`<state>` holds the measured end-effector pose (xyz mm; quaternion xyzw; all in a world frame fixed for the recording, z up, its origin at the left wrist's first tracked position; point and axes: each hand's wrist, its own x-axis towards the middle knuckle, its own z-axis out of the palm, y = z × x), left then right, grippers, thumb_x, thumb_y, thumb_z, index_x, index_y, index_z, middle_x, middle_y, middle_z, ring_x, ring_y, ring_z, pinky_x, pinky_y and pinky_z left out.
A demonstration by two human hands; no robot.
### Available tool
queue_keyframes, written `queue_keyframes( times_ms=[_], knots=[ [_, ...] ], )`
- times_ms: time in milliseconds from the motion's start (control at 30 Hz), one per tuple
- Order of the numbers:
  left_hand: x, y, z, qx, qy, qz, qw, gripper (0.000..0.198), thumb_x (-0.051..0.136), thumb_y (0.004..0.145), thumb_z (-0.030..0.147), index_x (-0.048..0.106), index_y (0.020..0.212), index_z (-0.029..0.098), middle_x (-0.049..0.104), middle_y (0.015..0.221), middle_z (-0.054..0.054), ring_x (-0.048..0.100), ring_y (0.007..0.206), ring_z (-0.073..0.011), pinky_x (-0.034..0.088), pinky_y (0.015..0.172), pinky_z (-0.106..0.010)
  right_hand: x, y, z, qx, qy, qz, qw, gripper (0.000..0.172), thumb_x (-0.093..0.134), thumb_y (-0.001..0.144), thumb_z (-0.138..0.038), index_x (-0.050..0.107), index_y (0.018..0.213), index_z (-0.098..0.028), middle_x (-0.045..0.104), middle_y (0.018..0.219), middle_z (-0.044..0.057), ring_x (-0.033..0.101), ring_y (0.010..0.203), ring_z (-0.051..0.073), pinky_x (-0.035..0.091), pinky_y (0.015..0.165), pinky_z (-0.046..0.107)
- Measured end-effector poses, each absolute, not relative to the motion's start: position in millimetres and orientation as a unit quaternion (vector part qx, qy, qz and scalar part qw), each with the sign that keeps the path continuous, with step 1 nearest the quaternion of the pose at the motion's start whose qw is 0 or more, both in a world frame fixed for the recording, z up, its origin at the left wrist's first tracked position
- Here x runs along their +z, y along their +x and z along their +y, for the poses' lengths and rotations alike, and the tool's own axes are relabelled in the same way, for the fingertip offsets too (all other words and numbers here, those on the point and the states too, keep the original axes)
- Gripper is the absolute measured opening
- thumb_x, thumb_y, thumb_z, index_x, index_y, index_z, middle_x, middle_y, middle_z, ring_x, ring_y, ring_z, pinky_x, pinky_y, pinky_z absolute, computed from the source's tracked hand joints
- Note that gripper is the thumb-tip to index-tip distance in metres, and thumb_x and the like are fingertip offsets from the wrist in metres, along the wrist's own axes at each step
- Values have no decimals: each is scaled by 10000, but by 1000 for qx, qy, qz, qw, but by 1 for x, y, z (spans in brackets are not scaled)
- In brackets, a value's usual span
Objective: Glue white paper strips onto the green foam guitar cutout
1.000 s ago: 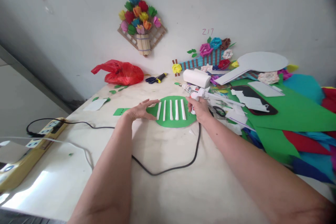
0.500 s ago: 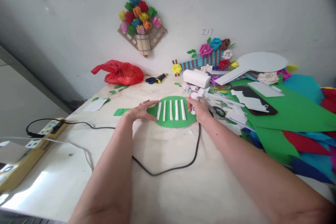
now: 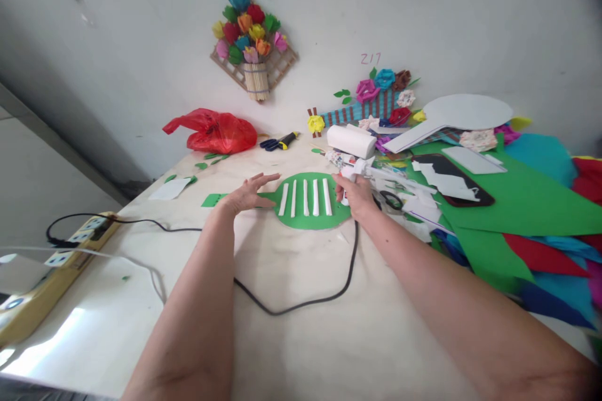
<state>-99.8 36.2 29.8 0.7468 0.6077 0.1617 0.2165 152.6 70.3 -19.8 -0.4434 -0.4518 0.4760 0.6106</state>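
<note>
Our left hand [image 3: 247,197] open, fingers spread at the left edge of the green paper disc [image 3: 308,223] mid-table, five white strips [image 3: 305,197] across it, our right hand [image 3: 361,195] clamped on a white glue gun [image 3: 356,168] at its right edge

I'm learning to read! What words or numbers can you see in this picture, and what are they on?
"217": handwritten in pink on the wall, above the paper flowers.
On the power strip: socket stickers, too blurred to read.
On the patterned tube beyond the green paper: print too small to read.
On the glue gun in the right hand: no writing shows.
</note>
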Motion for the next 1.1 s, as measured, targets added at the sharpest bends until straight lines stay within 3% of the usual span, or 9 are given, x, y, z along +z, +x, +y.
queue_keyframes(
  times_ms=[67, 133, 233, 400, 633, 1100],
  knots=[
    [24, -104, 40, 207, 729, 623, 195, 699, 658, 577, 318, 502, 1255, 254, 492, 1318, -60, 308, 1299, -287, 281, 1032, -413, -19, 152, 70, 474, -441, -453, 613, 224, 654, 599, -324, 502, 542, -169, 461, 370, -67, 395, 281, 65, 293, 317, 198],
    [17, -110, 46, 273, 686, 649, 187, 585, 632, 588, 302, 578, 1164, 215, 590, 1194, -71, 515, 1120, -267, 407, 929, -364, -19, 152, 69, 467, -440, -459, 615, 226, 648, 603, -325, 499, 534, -170, 458, 370, -66, 390, 278, 65, 281, 314, 202],
    [6, -119, 55, 373, 610, 678, 170, 441, 627, 568, 272, 652, 991, 149, 688, 872, -75, 632, 846, -222, 484, 776, -318, -19, 152, 69, 457, -438, -471, 614, 241, 636, 614, -335, 490, 513, -172, 456, 371, -63, 390, 281, 67, 278, 318, 207],
    [3, -121, 59, 469, 549, 656, 219, 300, 686, 509, 237, 652, 793, 143, 638, 631, -16, 640, 657, -182, 500, 681, -298, -22, 153, 70, 452, -438, -481, 610, 255, 636, 622, -343, 491, 502, -170, 459, 377, -59, 399, 288, 65, 299, 327, 202],
    [15, -106, 49, 521, 493, 621, 315, 344, 754, 470, 197, 602, 768, 118, 578, 520, 23, 637, 545, -165, 525, 626, -293, -20, 152, 69, 457, -437, -477, 610, 229, 638, 604, -342, 500, 537, -173, 460, 390, -61, 398, 288, 67, 315, 309, 196],
    [22, -100, 48, 498, 478, 655, 308, 274, 747, 534, 246, 590, 726, 129, 568, 476, 8, 542, 417, -106, 510, 498, -260, -20, 151, 69, 440, -449, -487, 606, 225, 621, 609, -352, 512, 534, -170, 463, 388, -56, 401, 300, 69, 327, 319, 199]
  ],
)
